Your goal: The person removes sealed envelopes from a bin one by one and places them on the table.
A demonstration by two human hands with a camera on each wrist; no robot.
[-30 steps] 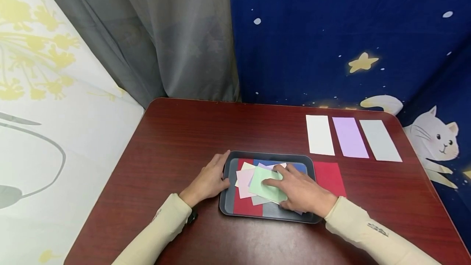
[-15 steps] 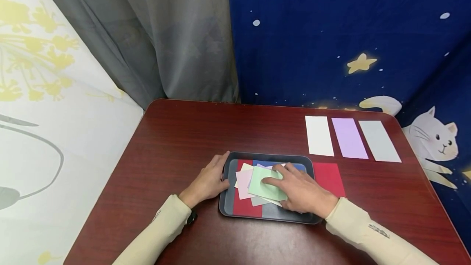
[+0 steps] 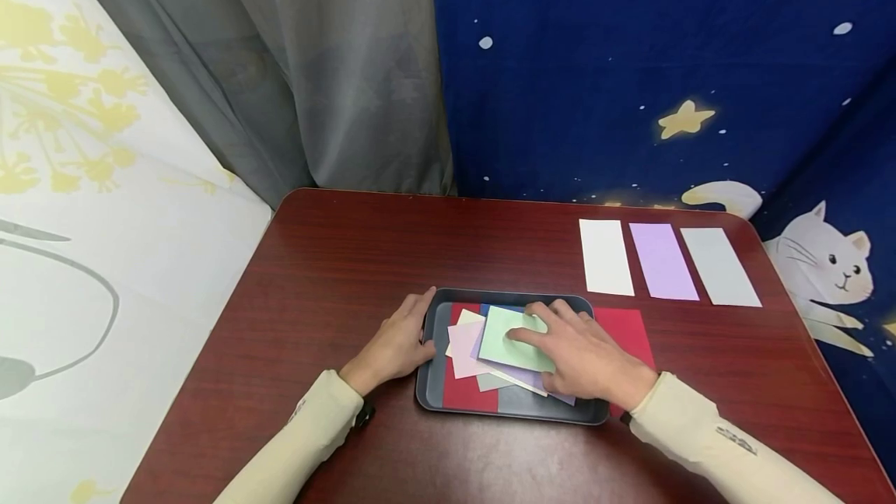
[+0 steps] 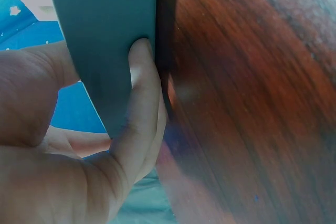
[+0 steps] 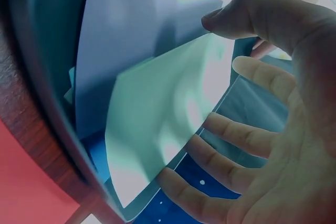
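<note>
My left hand (image 3: 393,347) grips the left side of a dark grey tray (image 3: 432,389), thumb at the rim. In the left wrist view its fingers press the tray's outer wall (image 4: 105,19). Over the tray, my right hand (image 3: 584,356) holds a light green paper (image 3: 514,341) by its edges, thumb at the near side and fingers across. The green paper (image 5: 157,114) looks slightly bowed and tilted in the right wrist view. Below it overlap a pink paper (image 3: 464,352), a cream paper (image 3: 471,317), a lavender paper (image 3: 562,397) and a grey one (image 3: 493,382).
Red paper (image 3: 465,397) and blue paper (image 3: 493,307) lie beneath the pile in the tray. White (image 3: 606,257), purple (image 3: 663,261) and grey (image 3: 721,267) strips lie in a row at the table's back right. Another red sheet (image 3: 628,333) shows beside the tray's right edge.
My right hand has shifted right and slightly back with the green paper, uncovering more of the lavender paper below. The left hand and the tray keep their place.
</note>
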